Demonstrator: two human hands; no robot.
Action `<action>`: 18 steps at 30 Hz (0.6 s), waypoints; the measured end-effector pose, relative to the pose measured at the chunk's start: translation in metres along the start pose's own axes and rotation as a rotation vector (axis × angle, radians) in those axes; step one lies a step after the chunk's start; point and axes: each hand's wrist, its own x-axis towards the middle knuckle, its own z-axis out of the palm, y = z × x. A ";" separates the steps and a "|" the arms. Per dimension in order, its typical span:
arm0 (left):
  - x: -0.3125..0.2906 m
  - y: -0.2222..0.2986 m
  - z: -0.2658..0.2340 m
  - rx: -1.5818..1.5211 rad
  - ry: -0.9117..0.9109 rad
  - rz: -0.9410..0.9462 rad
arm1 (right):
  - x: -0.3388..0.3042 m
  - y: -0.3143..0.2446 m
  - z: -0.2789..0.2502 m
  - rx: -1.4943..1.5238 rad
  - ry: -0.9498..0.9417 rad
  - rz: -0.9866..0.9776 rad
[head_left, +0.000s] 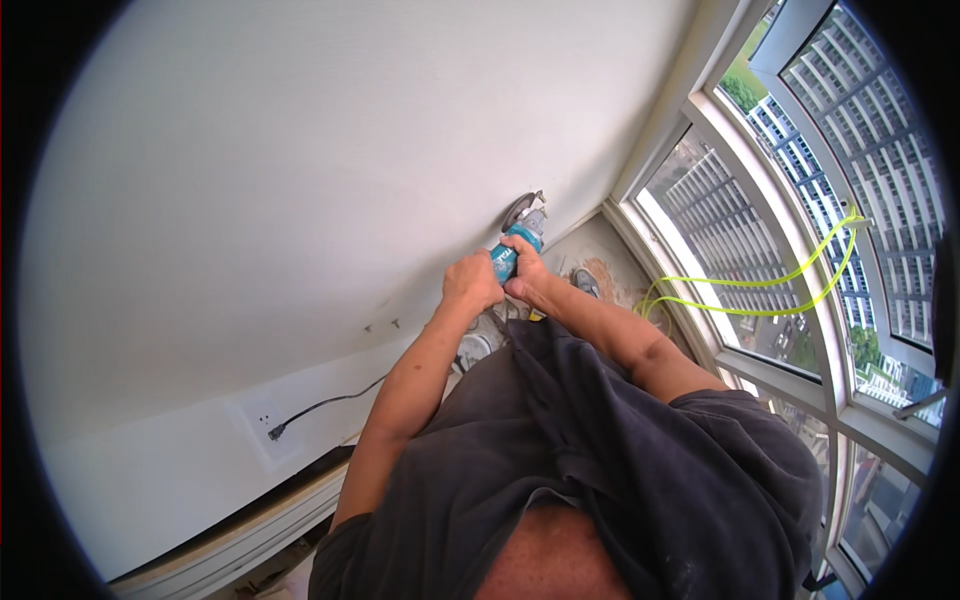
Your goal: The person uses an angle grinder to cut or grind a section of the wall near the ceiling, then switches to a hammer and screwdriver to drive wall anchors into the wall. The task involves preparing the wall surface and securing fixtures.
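Note:
A teal and grey angle grinder (504, 257) is held in both my hands, low in front of me against the white wall. My left hand (472, 284) is closed round the rear of its body. Further forward, my right hand (526, 268) wraps the body near the grey gear head. The grinder's dark disc and guard (518, 211) sit at the wall, beside a small rough, chipped patch (541, 196). Whether the disc is spinning, I cannot tell. My palms and some fingers are partly hidden by the tool and by each other.
Tall framed windows (720, 270) run along the right, with a looped yellow-green cord (765, 283) hanging from one. A black cable with a plug (277, 432) meets the wall at lower left. One shoe (586, 283) stands on the dusty floor (612, 250), near reddish debris.

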 end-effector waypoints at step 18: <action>0.003 -0.008 0.001 -0.011 0.009 0.041 | -0.006 0.000 0.009 -0.056 0.024 -0.031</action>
